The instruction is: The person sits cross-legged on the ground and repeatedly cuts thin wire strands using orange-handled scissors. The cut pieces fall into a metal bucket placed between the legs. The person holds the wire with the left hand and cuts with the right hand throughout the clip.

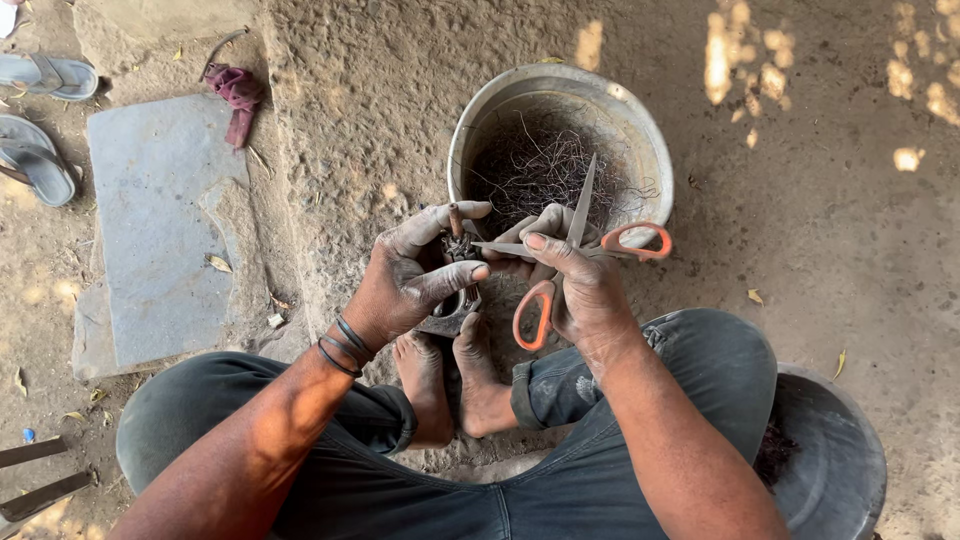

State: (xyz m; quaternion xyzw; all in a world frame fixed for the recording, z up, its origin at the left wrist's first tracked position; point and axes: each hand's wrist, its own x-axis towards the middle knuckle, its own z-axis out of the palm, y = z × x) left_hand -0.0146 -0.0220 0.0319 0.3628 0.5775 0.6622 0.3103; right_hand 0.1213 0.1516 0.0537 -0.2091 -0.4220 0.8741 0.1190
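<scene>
My left hand (410, 280) pinches a small dark tuft mounted on a short stick (458, 238) between thumb and forefinger. Below it a small metal object (452, 312) rests by my bare feet (455, 375). My right hand (575, 285) grips orange-handled scissors (580, 235), blades open and crossed just right of the tuft. Both hands are grimy and hover over the near rim of a metal bowl (640, 130) holding dark wiry fibres (545, 165).
I sit cross-legged on a rough concrete floor (830, 230). A dark round pan (830, 460) lies by my right knee. A flat stone slab (165, 220), a maroon rag (238, 95) and grey sandals (40, 150) lie at the left.
</scene>
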